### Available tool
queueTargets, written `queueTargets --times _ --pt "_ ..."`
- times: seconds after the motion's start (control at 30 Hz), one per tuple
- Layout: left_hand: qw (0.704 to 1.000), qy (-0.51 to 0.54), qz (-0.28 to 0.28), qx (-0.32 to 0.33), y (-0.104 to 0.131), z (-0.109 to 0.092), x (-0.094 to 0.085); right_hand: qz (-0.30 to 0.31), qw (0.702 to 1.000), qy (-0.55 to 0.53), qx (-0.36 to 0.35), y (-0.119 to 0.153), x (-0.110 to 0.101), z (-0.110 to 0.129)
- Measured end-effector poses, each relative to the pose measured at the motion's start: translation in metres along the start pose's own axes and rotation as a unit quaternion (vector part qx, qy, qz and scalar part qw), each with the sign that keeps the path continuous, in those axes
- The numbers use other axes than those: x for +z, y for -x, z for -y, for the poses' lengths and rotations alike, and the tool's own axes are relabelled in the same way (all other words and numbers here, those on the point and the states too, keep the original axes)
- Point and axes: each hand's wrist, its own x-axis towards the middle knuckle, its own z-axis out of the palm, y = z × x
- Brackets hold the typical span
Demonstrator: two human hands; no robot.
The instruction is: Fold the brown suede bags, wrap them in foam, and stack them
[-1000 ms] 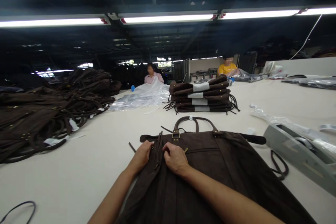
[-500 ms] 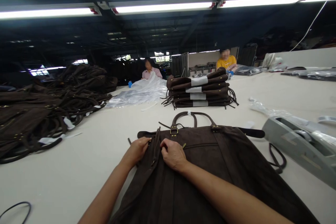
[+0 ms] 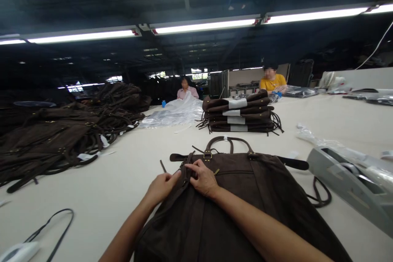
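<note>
Item: one dark brown bag, laid flat toward the near edge of the white table, top toward the far edge. Fitted with two arched handles, white wrap at the crown, brass buckle at the left base, and zipped pocket with brass pull.

At the bag's upper left side: left hand, thumb and fingers closed on the gathered side. Close beside: right hand, forefinger extended over a narrow strap, other fingers curled; pinch or mere contact, impossible to tell.

Off the bag's right side: dark strap loop, then grey tape dispenser with clear film behind.

Beyond the handles: stack of folded brown bags, pale bands around the middles.

Toward the left edge: large loose heap of brown bags. Near left corner: white object, possibly a small device, with dark cord.

Toward the far edge: clear plastic sheets; behind, one person in pink, one in yellow.

Overhead: lit tube lamps.
</note>
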Motion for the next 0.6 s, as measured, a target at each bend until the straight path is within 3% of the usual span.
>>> queueTargets --times 0.1,0.17,0.23,0.3,0.37,0.4,0.53,0.6 --pt "1.000 0.011 -0.001 0.008 0.052 0.000 -0.007 -0.026 0.992 0.059 -0.108 -0.002 -0.001 0.001" --pt "0.999 0.051 0.011 -0.004 0.083 -0.001 -0.019 -0.008 0.975 0.081 -0.206 -0.006 -0.002 0.004" --pt "0.983 0.170 0.060 -0.020 0.109 -0.004 -0.031 0.027 0.960 0.069 -0.271 -0.013 -0.002 0.009" --pt "0.937 0.332 0.107 -0.035 0.127 -0.007 -0.037 0.078 0.953 0.025 -0.292 -0.020 -0.003 0.016" --pt "0.884 0.449 0.116 -0.054 0.133 -0.010 -0.036 0.136 0.947 -0.021 -0.292 -0.028 -0.008 0.021" --pt "0.872 0.474 0.107 -0.060 0.132 -0.010 -0.033 0.151 0.946 -0.037 -0.285 -0.031 -0.012 0.023" --pt "0.899 0.427 0.058 -0.080 0.118 -0.006 -0.020 0.131 0.959 -0.037 -0.249 -0.041 -0.037 0.024" --pt "0.909 0.401 0.080 -0.084 0.113 -0.002 -0.014 0.156 0.952 -0.012 -0.263 -0.042 -0.051 0.025"
